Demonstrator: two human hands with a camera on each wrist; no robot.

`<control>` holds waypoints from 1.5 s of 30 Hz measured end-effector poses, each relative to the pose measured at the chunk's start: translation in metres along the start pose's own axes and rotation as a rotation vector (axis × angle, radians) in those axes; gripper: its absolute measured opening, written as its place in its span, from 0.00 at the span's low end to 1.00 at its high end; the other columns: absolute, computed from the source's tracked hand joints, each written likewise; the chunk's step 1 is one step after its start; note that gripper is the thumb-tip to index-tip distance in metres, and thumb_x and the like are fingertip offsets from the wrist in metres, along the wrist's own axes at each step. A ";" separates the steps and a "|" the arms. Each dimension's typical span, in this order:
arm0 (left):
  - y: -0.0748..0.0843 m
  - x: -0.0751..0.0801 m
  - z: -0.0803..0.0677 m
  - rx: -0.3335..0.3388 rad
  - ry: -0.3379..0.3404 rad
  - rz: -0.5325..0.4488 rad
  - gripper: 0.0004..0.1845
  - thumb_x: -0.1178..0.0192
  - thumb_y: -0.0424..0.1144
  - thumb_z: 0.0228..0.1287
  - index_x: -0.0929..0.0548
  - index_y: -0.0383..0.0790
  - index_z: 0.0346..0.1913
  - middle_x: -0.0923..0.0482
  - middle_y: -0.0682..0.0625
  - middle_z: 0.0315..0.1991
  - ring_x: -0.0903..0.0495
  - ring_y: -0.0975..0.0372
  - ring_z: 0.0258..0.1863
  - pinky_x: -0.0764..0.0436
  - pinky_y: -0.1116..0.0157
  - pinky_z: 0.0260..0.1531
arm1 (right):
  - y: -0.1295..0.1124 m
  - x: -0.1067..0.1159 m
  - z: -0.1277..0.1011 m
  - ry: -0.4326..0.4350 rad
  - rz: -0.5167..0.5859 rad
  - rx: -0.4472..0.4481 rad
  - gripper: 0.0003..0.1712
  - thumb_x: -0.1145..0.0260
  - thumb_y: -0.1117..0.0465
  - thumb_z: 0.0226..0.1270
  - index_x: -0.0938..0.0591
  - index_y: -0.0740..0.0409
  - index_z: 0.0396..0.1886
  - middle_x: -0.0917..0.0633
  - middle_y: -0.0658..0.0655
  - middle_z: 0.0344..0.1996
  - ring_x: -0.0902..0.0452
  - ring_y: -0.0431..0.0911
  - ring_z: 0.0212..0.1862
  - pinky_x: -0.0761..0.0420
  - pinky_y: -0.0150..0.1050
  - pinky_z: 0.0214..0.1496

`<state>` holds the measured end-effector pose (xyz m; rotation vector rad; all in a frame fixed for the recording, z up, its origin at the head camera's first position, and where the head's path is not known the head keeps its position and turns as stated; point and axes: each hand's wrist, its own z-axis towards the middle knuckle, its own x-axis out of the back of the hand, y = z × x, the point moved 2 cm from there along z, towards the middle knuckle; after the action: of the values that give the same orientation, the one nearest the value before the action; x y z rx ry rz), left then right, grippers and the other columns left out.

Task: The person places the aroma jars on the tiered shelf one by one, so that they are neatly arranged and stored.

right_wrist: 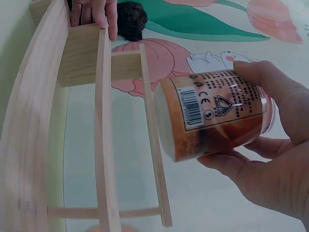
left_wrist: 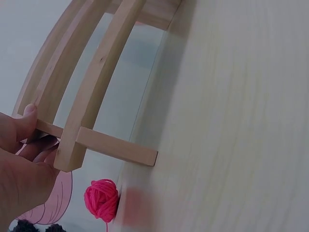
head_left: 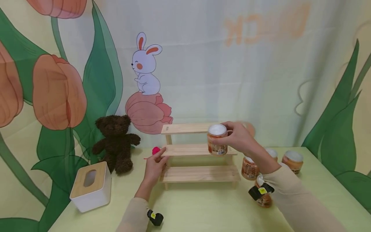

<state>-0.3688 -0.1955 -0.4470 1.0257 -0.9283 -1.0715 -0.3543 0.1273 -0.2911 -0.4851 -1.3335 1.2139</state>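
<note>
My right hand (head_left: 239, 138) grips a jar (head_left: 217, 141) with a white top and an orange label, its thumb and fingers on opposite sides. A barcode and fine print show on the jar (right_wrist: 215, 113) in the right wrist view. It is held up in front of a three-tier wooden shelf (head_left: 200, 174), overlapping the middle and top tiers in the head view. My left hand (head_left: 155, 167) holds the shelf at its left end. In the left wrist view the thumb lies over a board's end, with fingers beneath it.
Several similar jars (head_left: 292, 161) stand right of the shelf, partly behind my right arm. A pink yarn ball (head_left: 156, 150) lies by the shelf's left end. Farther left are a brown teddy bear (head_left: 116, 145) and a white tissue box (head_left: 92, 198) with a wooden lid. A printed curtain (head_left: 197, 80) hangs behind.
</note>
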 end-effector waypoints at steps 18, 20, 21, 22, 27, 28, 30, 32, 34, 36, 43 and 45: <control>0.001 -0.002 -0.004 0.005 -0.016 -0.012 0.23 0.37 0.31 0.70 0.23 0.35 0.66 0.17 0.37 0.37 0.24 0.62 0.29 0.22 0.71 0.29 | -0.017 -0.053 0.075 0.076 -0.008 0.044 0.32 0.21 0.52 0.56 0.20 0.61 0.57 0.17 0.59 0.50 0.21 0.54 0.50 0.18 0.51 0.48; 0.001 -0.002 -0.003 0.020 -0.013 -0.017 0.23 0.37 0.31 0.69 0.22 0.37 0.66 0.16 0.38 0.39 0.24 0.63 0.31 0.21 0.71 0.31 | -0.017 -0.059 0.083 0.077 -0.003 0.039 0.32 0.21 0.52 0.56 0.20 0.61 0.57 0.17 0.60 0.50 0.20 0.54 0.50 0.18 0.51 0.48; 0.001 -0.001 -0.003 0.028 -0.012 -0.021 0.23 0.37 0.31 0.69 0.22 0.37 0.66 0.16 0.38 0.39 0.23 0.63 0.32 0.20 0.71 0.32 | -0.016 -0.063 0.087 0.077 -0.004 0.038 0.33 0.21 0.52 0.56 0.20 0.62 0.58 0.17 0.60 0.50 0.20 0.54 0.50 0.18 0.51 0.48; 0.001 -0.001 -0.004 0.034 -0.014 -0.024 0.23 0.36 0.31 0.69 0.22 0.37 0.66 0.16 0.37 0.40 0.23 0.63 0.32 0.20 0.71 0.32 | -0.015 -0.065 0.091 0.078 -0.003 0.038 0.33 0.21 0.51 0.56 0.21 0.62 0.58 0.17 0.60 0.50 0.20 0.54 0.50 0.17 0.51 0.47; 0.001 -0.001 -0.004 0.046 -0.038 -0.034 0.24 0.37 0.31 0.69 0.23 0.37 0.67 0.16 0.36 0.44 0.22 0.63 0.37 0.18 0.69 0.36 | -0.012 -0.077 0.109 0.106 -0.007 0.047 0.34 0.21 0.51 0.56 0.21 0.62 0.59 0.17 0.59 0.49 0.20 0.53 0.49 0.17 0.51 0.48; 0.001 -0.001 -0.004 0.042 -0.038 -0.034 0.24 0.37 0.31 0.69 0.23 0.37 0.67 0.15 0.37 0.44 0.22 0.63 0.37 0.18 0.69 0.36 | -0.012 -0.079 0.113 0.107 -0.010 0.050 0.34 0.21 0.51 0.56 0.21 0.62 0.59 0.17 0.59 0.49 0.20 0.53 0.50 0.17 0.51 0.48; 0.001 -0.001 -0.004 0.046 -0.031 -0.041 0.23 0.37 0.31 0.69 0.23 0.37 0.67 0.15 0.38 0.43 0.22 0.62 0.37 0.18 0.68 0.37 | -0.013 -0.083 0.120 0.109 -0.025 0.057 0.35 0.22 0.50 0.56 0.22 0.63 0.59 0.17 0.60 0.49 0.20 0.53 0.50 0.18 0.50 0.50; 0.001 0.000 -0.004 0.049 -0.026 -0.045 0.23 0.37 0.31 0.69 0.23 0.37 0.66 0.15 0.39 0.41 0.22 0.61 0.37 0.18 0.67 0.38 | -0.013 -0.087 0.128 0.112 -0.033 0.055 0.35 0.22 0.50 0.56 0.21 0.63 0.59 0.17 0.60 0.49 0.20 0.53 0.50 0.18 0.49 0.50; 0.001 0.001 -0.003 0.053 -0.023 -0.044 0.23 0.37 0.31 0.69 0.23 0.37 0.66 0.15 0.41 0.40 0.22 0.61 0.37 0.17 0.65 0.39 | -0.013 -0.090 0.134 0.115 -0.040 0.046 0.35 0.21 0.50 0.56 0.21 0.63 0.58 0.17 0.60 0.49 0.20 0.53 0.49 0.18 0.49 0.50; 0.002 0.001 -0.003 0.057 -0.023 -0.042 0.24 0.37 0.31 0.69 0.23 0.37 0.67 0.15 0.42 0.40 0.22 0.60 0.39 0.17 0.63 0.42 | -0.013 -0.094 0.141 0.115 -0.031 0.037 0.35 0.21 0.51 0.56 0.22 0.64 0.58 0.17 0.60 0.49 0.20 0.52 0.49 0.18 0.48 0.50; 0.005 0.003 0.001 0.054 -0.022 -0.041 0.23 0.38 0.31 0.69 0.23 0.37 0.67 0.15 0.43 0.40 0.22 0.62 0.38 0.17 0.63 0.41 | -0.018 -0.108 0.160 0.106 -0.009 0.027 0.36 0.22 0.50 0.57 0.23 0.64 0.61 0.18 0.60 0.50 0.20 0.53 0.50 0.18 0.48 0.51; 0.006 0.004 0.002 0.055 -0.021 -0.038 0.23 0.37 0.32 0.69 0.23 0.37 0.67 0.15 0.41 0.41 0.22 0.62 0.38 0.17 0.63 0.41 | -0.019 -0.111 0.164 0.111 -0.011 0.028 0.37 0.22 0.50 0.57 0.24 0.64 0.61 0.18 0.61 0.50 0.20 0.53 0.51 0.18 0.49 0.51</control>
<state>-0.3680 -0.1986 -0.4401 1.0832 -0.9627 -1.0951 -0.4725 -0.0328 -0.2845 -0.5171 -1.2226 1.1780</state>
